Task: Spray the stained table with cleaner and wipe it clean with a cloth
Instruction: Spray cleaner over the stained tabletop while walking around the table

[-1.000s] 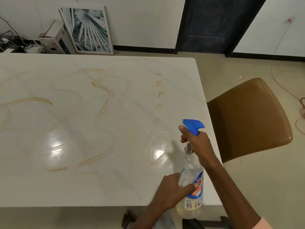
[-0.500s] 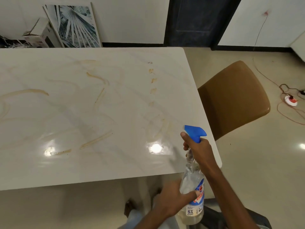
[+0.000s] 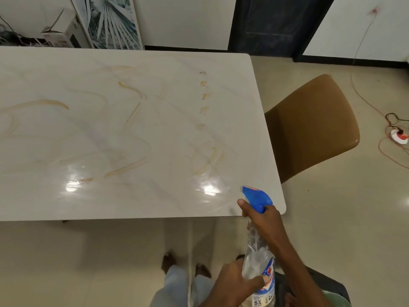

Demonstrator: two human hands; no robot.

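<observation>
Before you lies the white marble-patterned rectangular worktop [image 3: 110, 185], streaked with brown curved smears and a row of small brown spots toward its right side. A brown padded chair [image 3: 314, 125] stands just beside its right edge. You hold the clear plastic spray bottle with a blue trigger head [image 3: 257, 258] upright at the worktop's near right corner, nozzle pointing over the surface. Your right hand [image 3: 263, 218] wraps the bottle's neck, its fingers [image 3: 242, 203] curled over the trigger. Your left hand [image 3: 234, 282] grips the lower body of the bottle, thumb pressed across the label.
</observation>
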